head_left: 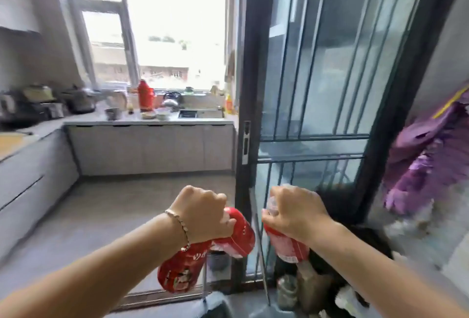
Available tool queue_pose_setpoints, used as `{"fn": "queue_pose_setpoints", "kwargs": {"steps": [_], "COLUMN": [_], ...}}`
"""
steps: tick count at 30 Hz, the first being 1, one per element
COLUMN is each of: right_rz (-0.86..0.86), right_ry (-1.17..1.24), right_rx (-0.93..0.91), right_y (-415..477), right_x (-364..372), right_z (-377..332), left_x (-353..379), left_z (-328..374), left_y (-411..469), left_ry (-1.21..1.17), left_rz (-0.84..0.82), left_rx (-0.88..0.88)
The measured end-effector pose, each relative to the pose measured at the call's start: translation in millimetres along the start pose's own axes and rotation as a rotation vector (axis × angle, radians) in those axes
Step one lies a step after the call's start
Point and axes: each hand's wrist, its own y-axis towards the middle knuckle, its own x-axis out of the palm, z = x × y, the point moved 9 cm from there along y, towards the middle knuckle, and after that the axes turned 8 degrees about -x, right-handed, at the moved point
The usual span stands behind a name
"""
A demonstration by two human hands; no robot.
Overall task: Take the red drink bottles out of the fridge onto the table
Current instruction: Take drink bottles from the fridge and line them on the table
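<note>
Low in the middle of the view, the hands are held out in front of the body, a little apart, and both are clamped on red drink bottles [285, 243]. They hang in the air above the floor [114, 203], with no fridge and no table in sight.

The left hand [203, 212] has its fingers curled round the necks of two bottles at once. The right hand [297, 213] grips one bottle by its neck and shoulder.

The weak point, as I judge it, is the left hand. Two necks share one fist, so neither is fully wrapped, and a swing of the arm could work one loose and drop it on the hard floor (a chilled bottle may be slick as well). The bottles could also knock together. The dark frame of the sliding glass door [317, 89] stands close ahead between the hands, so a careless step might clip a bottle against it. The set-down place is unseen; the only worktop [152, 121] showing is across the room and crowded.

All three bottles hang neck up, base down. The first bottle [179, 270] runs long axis steeply down, its base swung to the lower left. The second bottle [239, 234] splays the other way, with its base to the lower right. The third bottle [285, 243] is nearly upright, its base tipped slightly right.
</note>
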Motion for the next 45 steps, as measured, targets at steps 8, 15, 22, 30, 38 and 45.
{"fn": "queue_pose_setpoints", "kwargs": {"steps": [8,15,22,30,38,45], "right_rz": [-0.014,-0.132,-0.227,-0.317,-0.377,-0.591], "right_ry": [0.122,0.292,0.391,0.387,0.38,0.457], "right_rx": [-0.555,-0.829,-1.155,-1.438,-1.625,-1.531], "right_y": [50.7,28.4,-31.2,-76.9,-93.9,-117.2], "right_x": [28.1,52.2,51.0,72.2,93.3,150.1], "right_z": [-329.2,-628.1,-861.4,-1085.2,-1262.4,-1390.0], "left_x": [58.0,73.6,72.5,88.6,117.5,156.6], "left_z": [-235.5,-389.7,-487.5,-580.4,-671.9,-719.0], "left_y": [-231.1,-476.6,-677.5,-849.5,-977.4,-1089.6], "left_ry": [0.064,0.162,0.161,0.145,0.137,0.069], "left_rz": [-0.189,-0.378,-0.513,-0.587,-0.626,-0.682], "left_rx": [-0.508,-0.838,-1.19,-1.501,-1.733,-1.838]}}
